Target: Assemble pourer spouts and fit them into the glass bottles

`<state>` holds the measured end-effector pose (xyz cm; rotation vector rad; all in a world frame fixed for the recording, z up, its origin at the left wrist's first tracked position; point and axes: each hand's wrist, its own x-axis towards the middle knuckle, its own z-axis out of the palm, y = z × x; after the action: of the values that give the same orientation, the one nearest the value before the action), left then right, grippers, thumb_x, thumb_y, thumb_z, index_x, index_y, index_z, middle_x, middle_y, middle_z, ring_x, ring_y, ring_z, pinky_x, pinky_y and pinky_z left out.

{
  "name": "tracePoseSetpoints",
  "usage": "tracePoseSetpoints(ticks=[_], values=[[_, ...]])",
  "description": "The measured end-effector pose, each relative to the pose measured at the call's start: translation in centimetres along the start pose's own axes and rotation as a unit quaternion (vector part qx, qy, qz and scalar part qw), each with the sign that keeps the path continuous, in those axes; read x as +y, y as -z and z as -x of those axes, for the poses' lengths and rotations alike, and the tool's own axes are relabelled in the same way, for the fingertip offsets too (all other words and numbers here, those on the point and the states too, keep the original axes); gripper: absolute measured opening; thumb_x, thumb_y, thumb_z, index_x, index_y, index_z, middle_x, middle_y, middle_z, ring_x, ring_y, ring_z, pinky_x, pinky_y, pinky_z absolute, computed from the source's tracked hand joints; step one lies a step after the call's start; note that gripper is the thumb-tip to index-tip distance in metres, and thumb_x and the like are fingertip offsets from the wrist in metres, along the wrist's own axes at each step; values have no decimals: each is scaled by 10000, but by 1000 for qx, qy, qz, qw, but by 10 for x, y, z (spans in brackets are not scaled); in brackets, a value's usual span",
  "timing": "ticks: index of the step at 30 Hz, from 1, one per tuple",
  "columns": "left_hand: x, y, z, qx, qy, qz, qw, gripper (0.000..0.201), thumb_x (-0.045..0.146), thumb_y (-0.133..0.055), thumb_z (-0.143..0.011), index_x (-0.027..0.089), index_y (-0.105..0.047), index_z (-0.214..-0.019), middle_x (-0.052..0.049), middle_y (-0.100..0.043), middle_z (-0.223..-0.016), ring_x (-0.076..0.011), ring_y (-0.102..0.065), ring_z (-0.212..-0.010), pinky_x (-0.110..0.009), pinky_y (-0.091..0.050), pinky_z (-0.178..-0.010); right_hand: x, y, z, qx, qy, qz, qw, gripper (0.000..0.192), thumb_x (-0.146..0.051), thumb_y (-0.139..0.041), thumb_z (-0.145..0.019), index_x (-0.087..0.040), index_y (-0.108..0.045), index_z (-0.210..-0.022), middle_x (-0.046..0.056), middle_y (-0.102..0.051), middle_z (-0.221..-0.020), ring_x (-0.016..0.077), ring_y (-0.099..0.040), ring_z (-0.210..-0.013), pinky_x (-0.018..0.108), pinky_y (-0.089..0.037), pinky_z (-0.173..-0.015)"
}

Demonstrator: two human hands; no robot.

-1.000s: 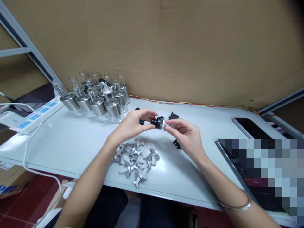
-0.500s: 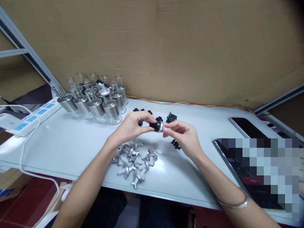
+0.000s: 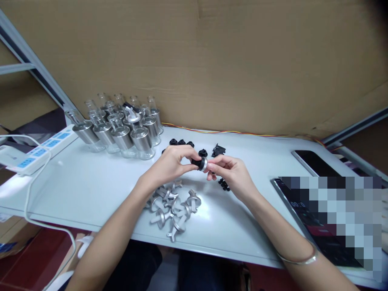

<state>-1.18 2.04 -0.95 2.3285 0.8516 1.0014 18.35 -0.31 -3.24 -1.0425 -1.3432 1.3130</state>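
Note:
A bottle pourer (image 3: 202, 164), black stopper on its left and silver collar on its right, is held level between both hands above the table. My left hand (image 3: 178, 159) pinches the black stopper between thumb and fingers. On the other side, my right hand (image 3: 226, 171) is closed on the silver end, its spout mostly hidden by the fingertips. Below my left hand lies a pile of silver pourer spouts (image 3: 174, 206). Black stoppers (image 3: 181, 142) stand behind the hands, along with thin black parts (image 3: 218, 150). Small black caps (image 3: 224, 184) lie beside my right hand.
Glass bottles with metal sleeves (image 3: 123, 135) stand at the back left, one topped with a pourer. A power strip (image 3: 45, 147) lies at the left edge. Two dark-screened devices, a phone (image 3: 315, 162) and a tablet (image 3: 303, 214), lie at the right. Wires (image 3: 224, 131) run along the back.
Both hands stay in nearly the same place, still gripping the pourer. My right fingers have shifted slightly and now cover more of the silver end.

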Motion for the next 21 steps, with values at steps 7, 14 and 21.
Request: tracePoseSetpoints(ticks=[7, 14, 21], values=[[0, 1, 0, 13, -10, -26, 1000, 101, 120, -660, -787, 162, -648, -878, -33, -664, -882, -134, -623, -790, -257, -495, -744, 3, -2, 1, 78, 92, 125, 985, 194, -389, -724, -730, -200, -701, -769, 36, -631, -742, 166, -557, -661, 305, -452, -620], [3, -4, 1, -13, 3, -43, 999, 135, 159, -628, -818, 159, -636, -953, -35, -616, -919, -140, -595, -819, -272, -496, -769, 4, -3, 3, 40, 73, 108, 991, 267, -397, -651, -777, -191, -645, -946, 2, -610, -670, 167, -577, -643, 308, -460, -639], [7, -3, 0, -34, 68, 67, 995, 260, 174, -596, -822, 162, -613, -1081, -59, -616, -1002, -134, -624, -846, -278, -503, -798, 7, -4, 2, 56, 59, 90, 993, 259, -373, -667, -756, -182, -647, -930, 18, -657, -692, 179, -619, -669, 326, -491, -684]])
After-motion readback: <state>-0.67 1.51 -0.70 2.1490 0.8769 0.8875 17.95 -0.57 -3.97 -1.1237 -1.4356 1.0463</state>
